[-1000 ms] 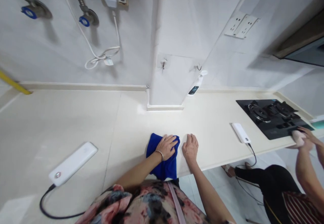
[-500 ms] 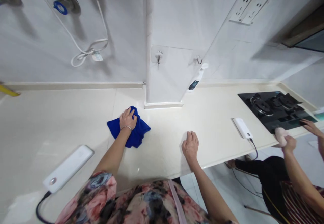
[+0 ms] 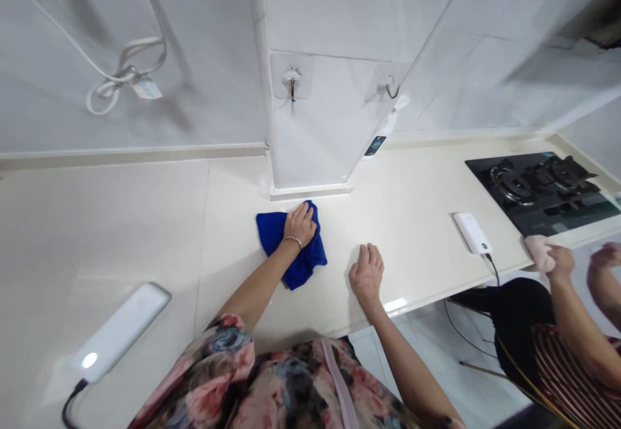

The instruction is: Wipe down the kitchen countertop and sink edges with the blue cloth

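My left hand presses down on a crumpled blue cloth that lies on the cream countertop, just in front of the base of the white pillar. Its fingers grip the cloth's upper part, and the cloth's corners spread out on both sides. A thin bracelet circles that wrist. To the right, my right hand rests on the bare counter near its front edge, holding nothing, with the fingers loosely bent and a little apart.
A white power bank with a black cable lies at left, another white device at right. Behind the pillar stands a white bottle. A black gas hob is far right, where another person's hand holds a pinkish cloth.
My left hand and the blue cloth have slid right, closer to my right hand, which stays in place. The view has shifted slightly. The other person's farther hand has lifted off the hob.
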Available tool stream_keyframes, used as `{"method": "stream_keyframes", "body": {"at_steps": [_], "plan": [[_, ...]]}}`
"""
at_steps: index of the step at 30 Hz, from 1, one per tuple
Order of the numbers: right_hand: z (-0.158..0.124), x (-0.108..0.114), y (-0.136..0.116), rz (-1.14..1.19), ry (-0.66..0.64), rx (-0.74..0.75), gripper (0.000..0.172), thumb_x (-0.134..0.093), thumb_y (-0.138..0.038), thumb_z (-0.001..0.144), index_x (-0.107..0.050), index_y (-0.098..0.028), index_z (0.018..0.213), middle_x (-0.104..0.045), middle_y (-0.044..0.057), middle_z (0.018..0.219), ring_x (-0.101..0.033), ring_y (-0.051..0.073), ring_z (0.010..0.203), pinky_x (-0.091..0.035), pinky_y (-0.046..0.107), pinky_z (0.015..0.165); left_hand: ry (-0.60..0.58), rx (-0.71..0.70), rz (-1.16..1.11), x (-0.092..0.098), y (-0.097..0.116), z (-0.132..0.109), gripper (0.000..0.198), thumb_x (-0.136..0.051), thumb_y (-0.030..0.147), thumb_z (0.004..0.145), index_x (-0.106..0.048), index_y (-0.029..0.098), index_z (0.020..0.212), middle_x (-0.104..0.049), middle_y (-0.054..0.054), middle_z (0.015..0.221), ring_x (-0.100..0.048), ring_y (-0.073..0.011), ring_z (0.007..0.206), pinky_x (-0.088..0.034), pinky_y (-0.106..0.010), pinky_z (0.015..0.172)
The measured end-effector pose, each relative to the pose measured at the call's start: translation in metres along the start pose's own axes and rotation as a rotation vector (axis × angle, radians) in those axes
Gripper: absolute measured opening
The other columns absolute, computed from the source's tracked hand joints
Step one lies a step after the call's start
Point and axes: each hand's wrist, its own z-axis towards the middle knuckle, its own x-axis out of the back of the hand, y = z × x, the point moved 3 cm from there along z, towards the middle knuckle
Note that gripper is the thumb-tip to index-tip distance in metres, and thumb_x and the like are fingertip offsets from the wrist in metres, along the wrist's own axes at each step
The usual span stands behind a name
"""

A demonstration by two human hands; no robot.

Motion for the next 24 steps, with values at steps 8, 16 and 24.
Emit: {"method": "stream_keyframes", "body": {"at_steps": [8, 16, 24], "plan": [[0.002, 0.000, -0.002, -0.013, -0.047, -0.041, 0.059, -0.046, -0.016, 0.085, -0.052, -0.007, 0.144, -0.046, 0.021, 0.153, -0.034, 0.034, 0.148, -0.034, 0.054, 0.122, -0.128, -0.197, -0.098, -0.023, 0.059, 0.029, 0.053, -0.052, 0.020, 0.093, -0.064, 0.015, 0.144, -0.051, -0.012, 0.160, -0.047, -0.0260, 0.150, -0.039, -0.044, 0.123], [0.002, -0.009, 0.005, -0.030, -0.024, -0.047, 0.055, -0.041, -0.019, 0.092, -0.053, -0.008, 0.144, -0.046, 0.020, 0.153, -0.034, 0.033, 0.147, -0.033, 0.051, 0.122, -0.186, -0.408, -0.206, -0.035, 0.096, -0.065, 0.050, -0.056, 0.022, 0.092, -0.068, 0.019, 0.140, -0.058, -0.011, 0.154, -0.052, -0.0250, 0.145, -0.043, -0.045, 0.120], [0.001, -0.011, 0.006, 0.000, -0.009, -0.031, 0.054, -0.043, -0.018, 0.091, -0.053, -0.009, 0.144, -0.047, 0.021, 0.152, -0.035, 0.032, 0.147, -0.035, 0.052, 0.121, -0.142, -0.478, -0.197, -0.026, 0.085, -0.136, 0.050, -0.056, 0.023, 0.094, -0.066, 0.017, 0.142, -0.057, -0.013, 0.154, -0.050, -0.0254, 0.147, -0.044, -0.044, 0.120]]}}
